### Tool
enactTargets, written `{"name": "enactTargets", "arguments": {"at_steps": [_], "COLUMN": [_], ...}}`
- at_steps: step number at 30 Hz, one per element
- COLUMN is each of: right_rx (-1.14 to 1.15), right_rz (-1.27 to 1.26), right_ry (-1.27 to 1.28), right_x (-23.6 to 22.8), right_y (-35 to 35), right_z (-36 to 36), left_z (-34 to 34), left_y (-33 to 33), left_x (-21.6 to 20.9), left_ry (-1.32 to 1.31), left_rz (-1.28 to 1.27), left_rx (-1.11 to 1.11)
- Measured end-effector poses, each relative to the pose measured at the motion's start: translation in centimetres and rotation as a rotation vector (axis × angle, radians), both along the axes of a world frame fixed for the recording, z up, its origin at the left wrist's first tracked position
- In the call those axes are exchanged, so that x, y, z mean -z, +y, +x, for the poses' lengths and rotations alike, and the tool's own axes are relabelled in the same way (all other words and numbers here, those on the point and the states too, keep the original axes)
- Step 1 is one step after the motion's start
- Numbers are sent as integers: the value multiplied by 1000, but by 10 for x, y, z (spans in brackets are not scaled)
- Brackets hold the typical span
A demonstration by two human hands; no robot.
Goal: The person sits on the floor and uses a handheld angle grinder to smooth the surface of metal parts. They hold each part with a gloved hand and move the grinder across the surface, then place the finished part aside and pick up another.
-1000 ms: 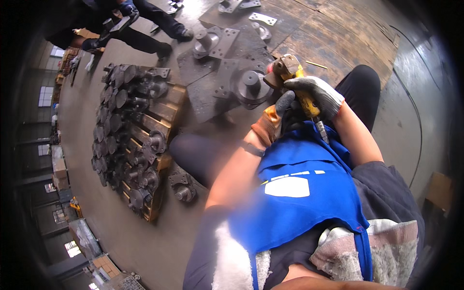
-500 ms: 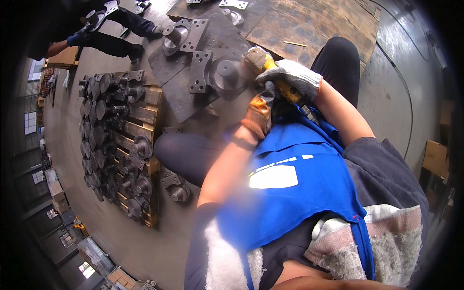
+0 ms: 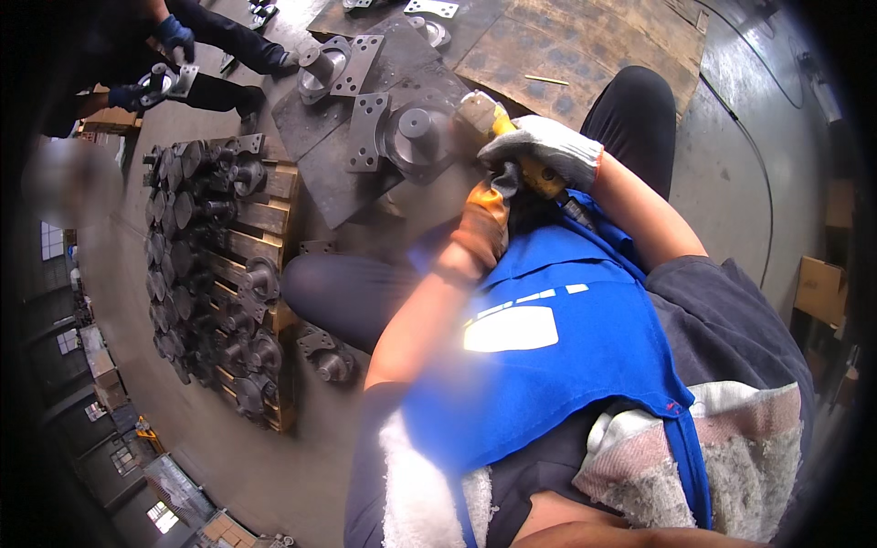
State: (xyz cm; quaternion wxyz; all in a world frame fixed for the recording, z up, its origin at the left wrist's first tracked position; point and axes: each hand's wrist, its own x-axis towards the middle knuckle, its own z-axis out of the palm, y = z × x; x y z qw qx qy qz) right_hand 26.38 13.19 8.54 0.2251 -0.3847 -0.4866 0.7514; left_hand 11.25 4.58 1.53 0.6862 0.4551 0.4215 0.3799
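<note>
Both my gloved hands are closed around a yellow angle grinder (image 3: 541,177). My right hand (image 3: 554,146), in a white and grey glove, wraps its body from above. My left hand (image 3: 484,219), in an orange-brown glove with dark fingers, grips it lower down, its fingertips partly hidden. The grinder's head sits at the right edge of a round steel flange with a stub shaft (image 3: 417,135); whether they touch I cannot tell. Left of the flange, joined to it, is a drilled plate (image 3: 367,132). This part lies on a dark steel sheet (image 3: 315,178).
Another flanged part (image 3: 322,71) lies beyond mine. A wooden pallet (image 3: 260,215) stacked with several similar parts stands to the left, and one part (image 3: 331,363) is on the floor beside it. At upper left a co-worker's gloved hand (image 3: 126,97) holds another part. A hose (image 3: 763,164) runs along the floor at right.
My hands and the grinder keep almost the same place at the flange. The co-worker's held part has dropped lower and left, and that person's other gloved hand now shows apart from it.
</note>
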Motion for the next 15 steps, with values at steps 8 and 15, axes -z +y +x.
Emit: {"name": "enactTargets", "arguments": {"at_steps": [8, 15], "right_rx": [-62, -42], "right_rz": [143, 442], "right_ry": [-24, 64], "right_x": [-30, -26], "right_y": [-4, -4], "right_z": [-22, 6], "left_z": [-4, -33], "left_y": [4, -2], "left_x": [15, -74], "left_ry": [18, 489], "left_rz": [-17, 724], "left_rx": [-71, -254]}}
